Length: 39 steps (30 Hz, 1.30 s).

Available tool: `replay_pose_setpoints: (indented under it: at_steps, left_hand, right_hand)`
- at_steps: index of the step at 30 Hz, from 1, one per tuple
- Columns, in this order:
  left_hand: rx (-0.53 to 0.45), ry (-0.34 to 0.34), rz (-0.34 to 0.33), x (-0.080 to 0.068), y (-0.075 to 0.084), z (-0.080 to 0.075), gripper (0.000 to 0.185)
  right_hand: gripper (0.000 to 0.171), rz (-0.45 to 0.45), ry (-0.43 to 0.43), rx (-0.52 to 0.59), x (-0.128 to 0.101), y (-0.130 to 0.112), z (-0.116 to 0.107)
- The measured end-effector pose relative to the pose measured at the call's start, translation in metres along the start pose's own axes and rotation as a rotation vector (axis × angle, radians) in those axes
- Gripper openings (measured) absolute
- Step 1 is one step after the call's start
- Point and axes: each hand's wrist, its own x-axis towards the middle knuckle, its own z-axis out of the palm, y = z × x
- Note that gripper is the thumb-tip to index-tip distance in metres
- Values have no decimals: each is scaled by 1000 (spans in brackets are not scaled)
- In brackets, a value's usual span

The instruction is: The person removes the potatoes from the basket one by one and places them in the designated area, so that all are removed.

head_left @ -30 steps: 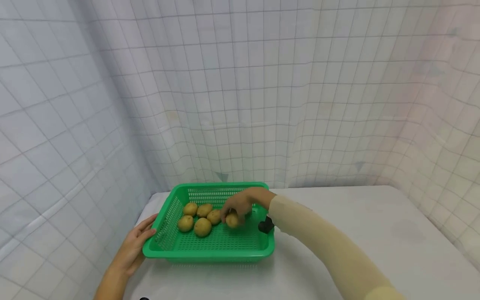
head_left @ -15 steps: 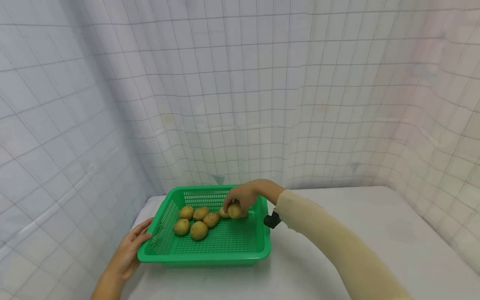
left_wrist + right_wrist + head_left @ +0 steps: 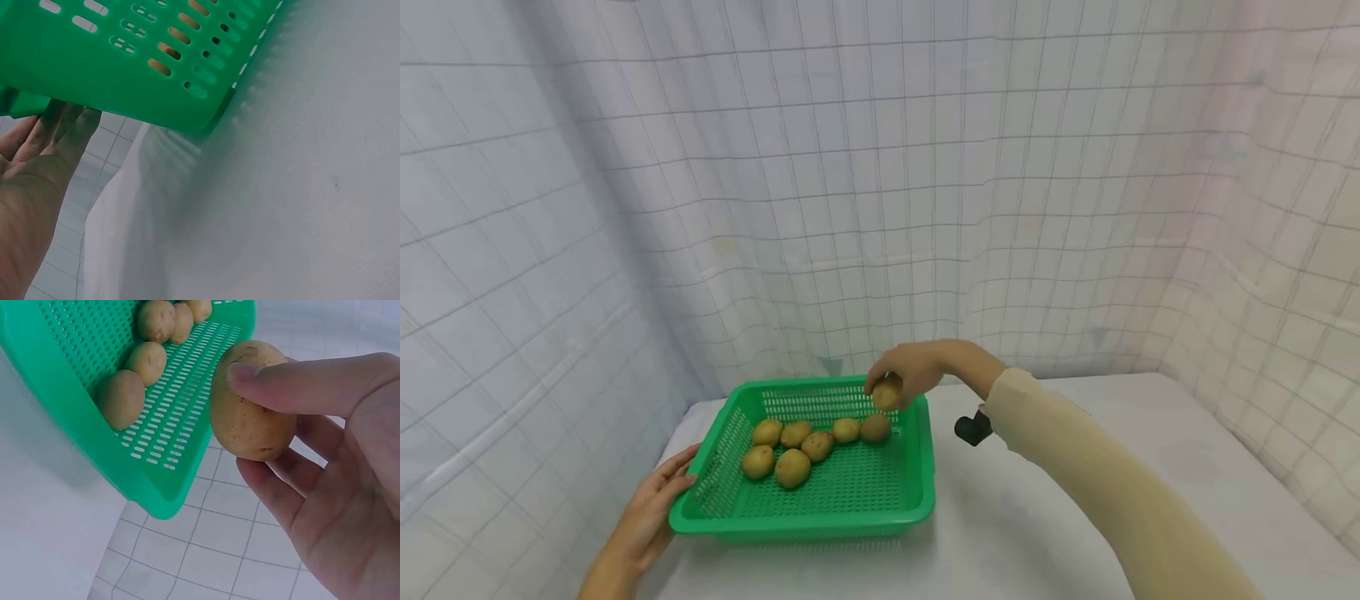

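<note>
A green plastic basket [image 3: 801,525] stands on the white-covered table with several potatoes [image 3: 792,468] inside, grouped toward its back and left. My left hand [image 3: 643,512] holds the basket's left rim; in the left wrist view its fingers [image 3: 72,134] reach up beneath that rim, with their tips hidden. Over the back right corner, my right hand [image 3: 917,369] holds one potato [image 3: 887,394], raised above the rest. The right wrist view shows the thumb [image 3: 262,384] across that potato [image 3: 250,428] and fingers on its other side. A browner potato [image 3: 876,428] lies just below it in the basket.
The white table [image 3: 1075,467] extends to the right of the basket. White gridded sheets [image 3: 850,208] hang behind and at both sides. A black device [image 3: 974,427] sits at the right wrist by the sleeve [image 3: 1075,458].
My right hand has lifted a potato from among the others, up and to the right toward the back rim. My left hand stays at the basket, which sits slightly lower in view.
</note>
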Motion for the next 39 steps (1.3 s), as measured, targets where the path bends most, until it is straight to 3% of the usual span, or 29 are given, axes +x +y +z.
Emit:
replay_pose_setpoints:
  at_steps: [8, 15, 27, 33, 39]
  left_hand:
    - [50, 22, -18, 18, -7, 6, 47]
    - [75, 59, -28, 19, -7, 3, 50]
    - [88, 82, -50, 20, -8, 1, 61]
    - [67, 109, -47, 15, -9, 0, 48]
    - [40, 119, -44, 11, -8, 1, 40]
  right_hand:
    - [48, 51, 78, 12, -30, 18, -4]
    - [50, 87, 132, 73, -51, 23, -9]
    - [53, 155, 177, 81, -79, 41, -8]
    - [53, 170, 185, 115, -89, 45, -7]
    - [51, 253, 204, 178, -101, 55, 0]
